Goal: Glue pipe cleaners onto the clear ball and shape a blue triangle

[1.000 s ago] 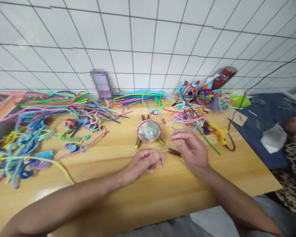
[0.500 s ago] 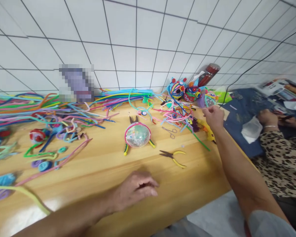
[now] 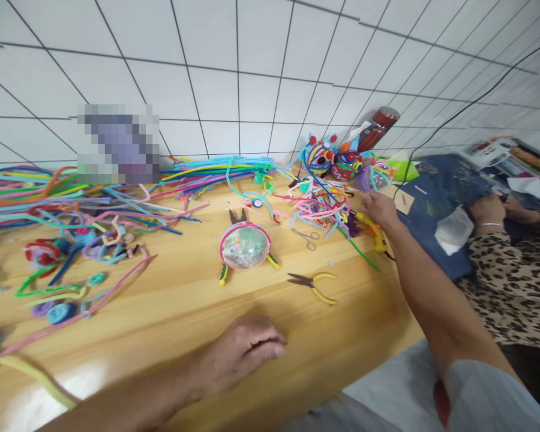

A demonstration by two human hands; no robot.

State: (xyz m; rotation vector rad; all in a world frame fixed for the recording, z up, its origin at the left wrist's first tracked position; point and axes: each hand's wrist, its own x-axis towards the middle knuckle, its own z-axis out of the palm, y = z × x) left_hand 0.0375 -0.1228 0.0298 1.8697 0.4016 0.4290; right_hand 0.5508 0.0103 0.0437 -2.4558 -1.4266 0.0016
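My left hand [image 3: 252, 348] rests low over the table, fingers loosely curled against the thumb, with nothing visible in it. My right hand [image 3: 378, 210] reaches to the far right, its fingertips pinched together beside a heap of pipe cleaners [image 3: 321, 207] and just above a yellow glue gun [image 3: 378, 236]. What the fingertips hold is too small to make out. A clear dome with a pink rim [image 3: 246, 246] sits mid-table, lying over yellow-and-green handled pliers [image 3: 238, 216]. To its right lie small scissors [image 3: 306, 237] and yellow-handled pliers [image 3: 312, 281].
Bundles of pipe cleaners [image 3: 225, 174] line the tiled wall, near a blurred phone [image 3: 121, 144]. Colourful decorated balls [image 3: 319, 157] and a red flask [image 3: 378, 129] stand back right. Coiled pieces [image 3: 60, 312] lie left. Another person's hand [image 3: 488, 213] works at the right.
My right hand has moved from beside the dome to the far right, where it leans in slightly further. Small scissors now lie uncovered on the table. The view has swung right.
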